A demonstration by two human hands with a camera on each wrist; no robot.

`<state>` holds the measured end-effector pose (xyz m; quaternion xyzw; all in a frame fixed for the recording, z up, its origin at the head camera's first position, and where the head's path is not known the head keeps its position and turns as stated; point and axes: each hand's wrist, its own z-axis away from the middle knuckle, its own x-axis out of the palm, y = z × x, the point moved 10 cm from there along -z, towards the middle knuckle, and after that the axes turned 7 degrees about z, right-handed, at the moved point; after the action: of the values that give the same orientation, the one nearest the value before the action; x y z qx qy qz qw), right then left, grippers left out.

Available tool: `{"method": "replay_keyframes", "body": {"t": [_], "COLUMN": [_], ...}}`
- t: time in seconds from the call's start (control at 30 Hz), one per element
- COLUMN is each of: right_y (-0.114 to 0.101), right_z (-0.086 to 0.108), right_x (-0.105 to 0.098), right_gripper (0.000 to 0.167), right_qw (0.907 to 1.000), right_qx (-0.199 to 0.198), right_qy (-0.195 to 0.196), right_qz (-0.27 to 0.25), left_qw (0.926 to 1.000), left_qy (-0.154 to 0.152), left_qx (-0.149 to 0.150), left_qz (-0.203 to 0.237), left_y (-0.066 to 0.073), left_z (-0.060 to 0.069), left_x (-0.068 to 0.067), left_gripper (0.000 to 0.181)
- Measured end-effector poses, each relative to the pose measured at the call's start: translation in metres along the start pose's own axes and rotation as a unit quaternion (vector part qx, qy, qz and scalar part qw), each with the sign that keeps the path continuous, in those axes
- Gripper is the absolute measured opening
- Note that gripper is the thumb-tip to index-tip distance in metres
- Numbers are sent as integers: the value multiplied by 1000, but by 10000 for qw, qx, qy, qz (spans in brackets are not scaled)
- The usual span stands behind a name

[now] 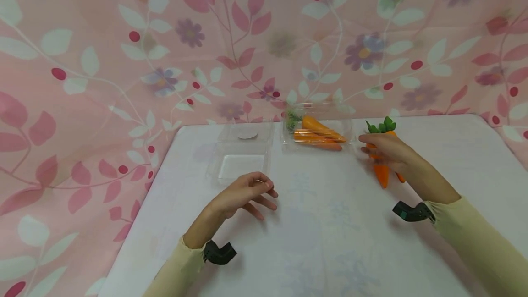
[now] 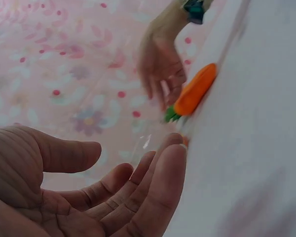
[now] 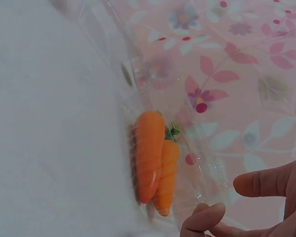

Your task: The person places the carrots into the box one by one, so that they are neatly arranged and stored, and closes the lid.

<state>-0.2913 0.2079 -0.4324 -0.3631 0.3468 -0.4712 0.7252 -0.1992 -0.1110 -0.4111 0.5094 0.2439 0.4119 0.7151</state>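
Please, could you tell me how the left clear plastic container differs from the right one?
The left container holds no carrots, while the right container holds orange carrots with green tops. The left container extends lower in the head view, whereas the right container sits higher up. Both are transparent and rest on the white table.

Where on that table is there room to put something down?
The widest bare patch of table lies between the left sleeve and right sleeve, nearer than the carrot box. Another spans from the loose carrots to the table's right edge. It's crowded along the far side: open box beside carrot box, then loose carrots under the right grip.
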Motion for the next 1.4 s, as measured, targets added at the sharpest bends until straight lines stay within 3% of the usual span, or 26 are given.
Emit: {"method": "replay_keyframes", "body": {"t": [0.17,0.4,0.5,0.63,0.77,1.03,1.4], "right_y": [2,1,2,4,7,11,10], "right_z": [1,4,5,6,7,11,14], "right_x": [-1,0,1,2,2,1,4], "right_gripper": [71,69,71,72,73,69,68], "right_qw": [9998,9995,9994,9993,9993,9994,9988], "right_qx": [-115,-192,-211,-234,-242,-277,-453], "right_qy": [-34,-73,-115,-181,-205,-181,-203], "right_qz": [144,228,230,234,192,80,56], "left_qw": [9983,9931,9863,9720,9598,9365,9393], "left_qy": [484,1005,1419,1993,2379,3045,3034], "left_qx": [263,460,502,472,494,329,-192], "left_qz": [-212,-385,-672,-1152,-1406,-1709,-1592], "left_y": [20,36,42,47,49,37,7], "left_z": [10,21,27,36,43,43,28], "left_x": [-32,-79,-104,-138,-163,-200,-224], "left_gripper": [30,36,41,47,51,53,56]}}
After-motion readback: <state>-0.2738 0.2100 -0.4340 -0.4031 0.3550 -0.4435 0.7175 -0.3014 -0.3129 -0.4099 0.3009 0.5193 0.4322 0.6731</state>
